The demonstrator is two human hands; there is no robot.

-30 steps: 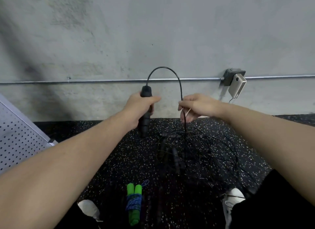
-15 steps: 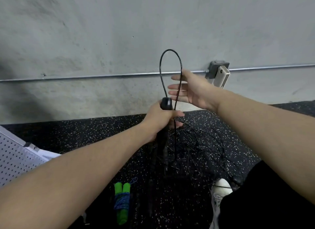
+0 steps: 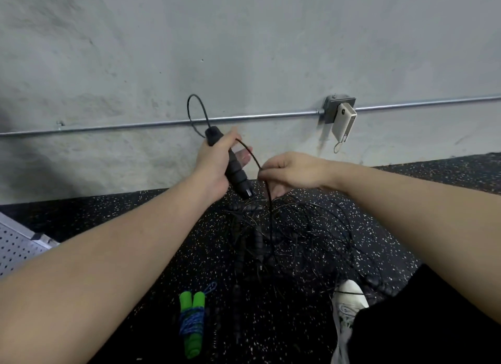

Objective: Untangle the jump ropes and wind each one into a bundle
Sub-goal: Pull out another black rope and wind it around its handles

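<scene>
- Jump rope (image 3: 267,198): thin black cord, looping above black handle (image 3: 234,169), trailing into tangled pile (image 3: 284,233) w/ other ropes, below handle.
- L hand (image 3: 214,163) gripping handle.
- R hand (image 3: 292,171) pinching cord, just beside handle.

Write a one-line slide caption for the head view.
Left hand grips a black jump-rope handle while the right hand pinches its cord above the tangle.
</scene>
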